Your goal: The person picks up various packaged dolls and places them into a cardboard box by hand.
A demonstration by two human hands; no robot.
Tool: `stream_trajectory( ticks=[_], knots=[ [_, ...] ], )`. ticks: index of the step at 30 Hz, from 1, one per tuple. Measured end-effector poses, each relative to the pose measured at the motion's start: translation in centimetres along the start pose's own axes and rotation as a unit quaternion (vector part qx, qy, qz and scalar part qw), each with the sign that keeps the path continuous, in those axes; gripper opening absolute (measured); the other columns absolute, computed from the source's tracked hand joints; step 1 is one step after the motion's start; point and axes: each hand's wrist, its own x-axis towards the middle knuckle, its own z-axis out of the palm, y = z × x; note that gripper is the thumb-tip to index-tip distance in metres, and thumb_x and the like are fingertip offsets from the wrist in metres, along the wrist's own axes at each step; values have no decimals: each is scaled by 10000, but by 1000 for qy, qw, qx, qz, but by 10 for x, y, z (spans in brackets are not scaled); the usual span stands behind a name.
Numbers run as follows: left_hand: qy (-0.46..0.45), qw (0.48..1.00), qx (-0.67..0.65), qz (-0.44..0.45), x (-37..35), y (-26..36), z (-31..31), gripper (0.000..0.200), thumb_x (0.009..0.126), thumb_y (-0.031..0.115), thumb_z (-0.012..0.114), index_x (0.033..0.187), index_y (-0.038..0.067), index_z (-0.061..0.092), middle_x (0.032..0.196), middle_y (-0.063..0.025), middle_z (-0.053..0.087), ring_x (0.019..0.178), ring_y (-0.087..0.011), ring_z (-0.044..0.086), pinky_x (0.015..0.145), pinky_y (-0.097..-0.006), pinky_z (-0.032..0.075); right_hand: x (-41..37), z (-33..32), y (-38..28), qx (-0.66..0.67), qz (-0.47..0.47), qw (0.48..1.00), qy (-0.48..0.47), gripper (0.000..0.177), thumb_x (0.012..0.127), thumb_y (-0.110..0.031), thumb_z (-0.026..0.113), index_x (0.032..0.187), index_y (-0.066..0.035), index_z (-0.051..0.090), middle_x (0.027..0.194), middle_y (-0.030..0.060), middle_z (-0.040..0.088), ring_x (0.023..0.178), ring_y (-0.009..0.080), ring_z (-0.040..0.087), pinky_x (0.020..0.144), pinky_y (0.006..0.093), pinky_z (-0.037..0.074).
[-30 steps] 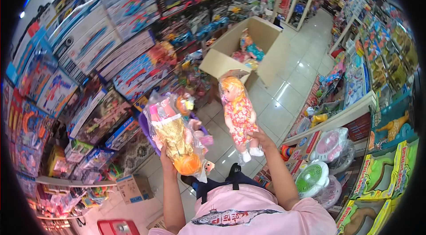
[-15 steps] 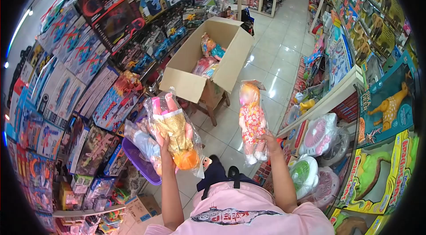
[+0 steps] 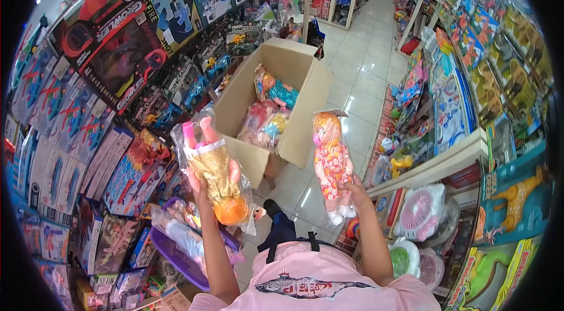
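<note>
Upside down in my left hand (image 3: 202, 190) is a doll in a gold dress (image 3: 212, 167), wrapped in clear plastic, its orange hair pointing down. My right hand (image 3: 355, 189) grips a second bagged doll (image 3: 332, 164) near its legs; it is upright, with orange hair and a red-and-yellow floral outfit. Between and beyond the hands stands an open cardboard box (image 3: 305, 99) with several wrapped dolls inside, among them a doll in teal clothes (image 3: 279, 91). Below my left forearm a purple basket (image 3: 176, 261) contains more bagged dolls.
Boxed toys (image 3: 106, 41) fill the shelves on the left. At right are wrapped pink and green fans (image 3: 420, 211), a deer toy box (image 3: 514, 193) and a white shelf edge (image 3: 440, 164). A tiled aisle (image 3: 367, 46) runs away ahead.
The view has shifted, and the box's contents and the purple basket show more fully. Both hands keep hold of their dolls, which appear slightly further left.
</note>
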Motion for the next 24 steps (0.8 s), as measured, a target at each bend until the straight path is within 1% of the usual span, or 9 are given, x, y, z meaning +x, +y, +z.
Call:
stream_trajectory(
  ticks=[4,7,10,15,16,18,20,22,24],
  knots=[
    [35,996,62,56,54,19,6,618,972,313,575,1447,-8,346,1395,-109,465,1228,-221,504,1016,-348,412,54,46,-46,29,-50,998,-37,713,731,-64,625,1392,37,381,1255,129,573,1122,209,583,984,316,445],
    [35,982,124,137,100,16,-9,672,975,354,573,1460,-40,323,1444,-119,416,1288,-210,426,1070,-335,329,76,94,-82,98,-26,993,-55,658,800,-101,622,1396,32,376,1287,143,560,1154,225,577,979,332,459],
    [32,988,107,111,138,-4,-45,669,983,359,563,1457,-48,324,1445,-111,411,1277,-203,429,1060,-331,337,100,122,-88,174,10,983,-65,602,868,-161,629,1391,13,387,1264,126,573,1144,212,578,974,341,459],
    [52,994,40,87,149,8,-51,663,993,358,549,1469,-32,305,1441,-110,410,1269,-201,440,1054,-329,347,158,195,-98,86,6,995,-47,473,877,-169,633,1301,-24,481,1174,78,605,1078,189,590,953,330,469],
    [68,993,33,95,148,12,-49,625,991,386,545,1430,-19,362,1348,-108,490,1165,-200,516,983,-323,407,173,210,-97,75,11,997,-34,462,869,-164,625,1285,-17,488,1169,81,604,1073,193,593,950,326,481],
    [92,990,28,107,145,15,-55,594,989,413,540,1392,-6,419,1254,-106,571,1061,-200,592,912,-317,467,217,229,-80,57,21,997,-54,432,861,-129,612,1260,-25,482,1145,86,597,1039,206,607,930,336,504],
    [101,991,12,83,143,15,-68,633,988,344,560,1463,-4,327,1395,-101,459,1215,-191,492,1014,-331,398,276,242,-45,103,97,987,-73,325,870,-158,598,1165,-42,526,1056,96,625,942,224,633,869,360,533],
    [121,988,16,98,138,16,-70,626,988,339,561,1458,-5,334,1387,-99,467,1210,-192,497,1011,-331,401,306,268,-25,69,124,989,-35,309,898,-209,559,1163,-51,533,1029,101,634,913,245,635,839,394,536],
    [142,983,22,113,128,19,-70,619,987,335,563,1453,-6,340,1379,-97,476,1205,-193,502,1008,-332,405,377,274,53,40,118,992,-34,305,927,-261,515,1156,-62,544,1019,107,632,908,260,631,809,433,535]
  ],
)
